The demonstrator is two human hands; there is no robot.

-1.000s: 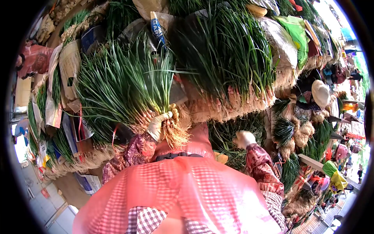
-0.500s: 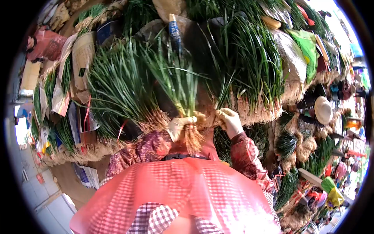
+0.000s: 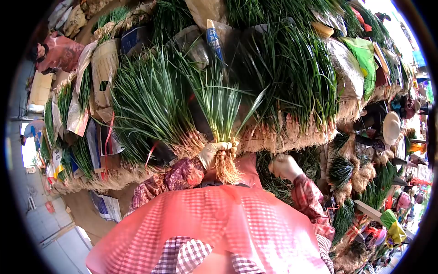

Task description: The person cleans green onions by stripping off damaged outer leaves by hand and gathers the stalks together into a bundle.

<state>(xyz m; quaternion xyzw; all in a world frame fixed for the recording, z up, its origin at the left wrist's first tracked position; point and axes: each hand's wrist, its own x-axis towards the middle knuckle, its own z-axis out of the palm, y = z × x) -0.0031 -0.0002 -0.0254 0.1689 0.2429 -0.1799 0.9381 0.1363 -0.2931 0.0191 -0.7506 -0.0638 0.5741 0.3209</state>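
Note:
My left hand (image 3: 216, 153), in a pale glove, is closed around a bunch of green onions (image 3: 223, 116). Their long leaves point up and away, and the tan roots (image 3: 226, 170) hang below my fingers. To the right, my gloved right hand (image 3: 286, 167) is blurred by motion, apart from the bunch, below the root ends of a big pile of green onions (image 3: 292, 77); its fingers are smeared. A second pile of green onions (image 3: 150, 100) lies just left of my left hand, its reddish roots (image 3: 189, 142) toward me.
A paper-wrapped piece with blue print (image 3: 214, 41) stands behind the bunch. White sacking (image 3: 344, 77) and a green bag (image 3: 362, 61) lie at the right. A person in red (image 3: 59, 52) is at the far left; a light hat (image 3: 391, 129) shows at the right.
My right hand has moved right and toward me, away from the plants by the pile. My left hand keeps hold of the bunch, and the view has shifted slightly.

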